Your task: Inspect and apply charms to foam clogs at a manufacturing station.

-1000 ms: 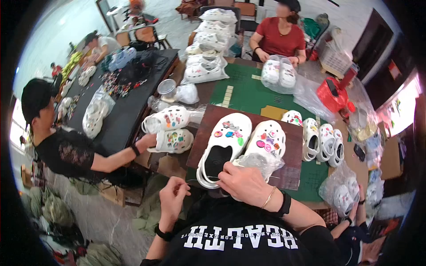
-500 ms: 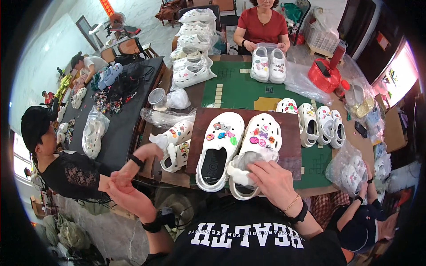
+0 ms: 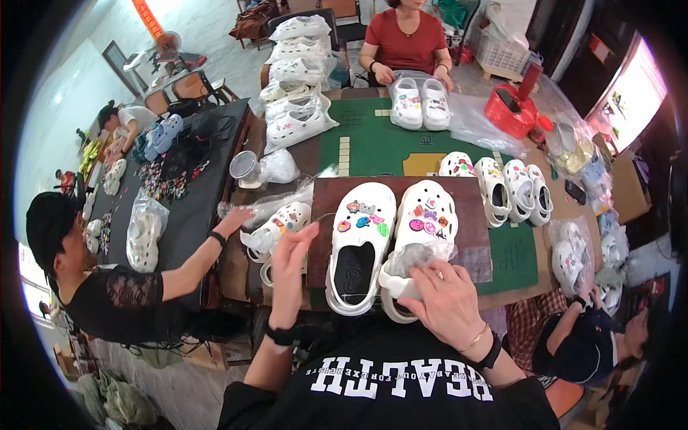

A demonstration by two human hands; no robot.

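Note:
Two white clogs with colourful charms stand side by side on a dark brown board [image 3: 473,208] before me. The left clog [image 3: 364,215] has an open dark insole. Crumpled clear plastic [image 3: 416,256] sits in the opening of the right clog [image 3: 424,208]. My right hand [image 3: 446,297] is closed around that plastic at the clog's heel strap; its fingertips are partly hidden. My left hand [image 3: 290,269] is raised just left of the left clog, fingers stretched and apart, with nothing visible in it. Another charm-covered white clog [image 3: 290,217], partly in plastic, lies left of the board.
White clogs [image 3: 493,192] stand in a row right of the board. Bagged clogs [image 3: 297,118] are stacked at the far left. Opposite, a person in red [image 3: 407,39] handles a white pair. A co-worker's arm [image 3: 193,269] reaches in from the left. A red container [image 3: 512,111] stands far right.
My left hand has moved up and right, from beside the co-worker's hand to beside the left clog. My right hand stays at the right clog. The left co-worker's arm has stretched toward the table.

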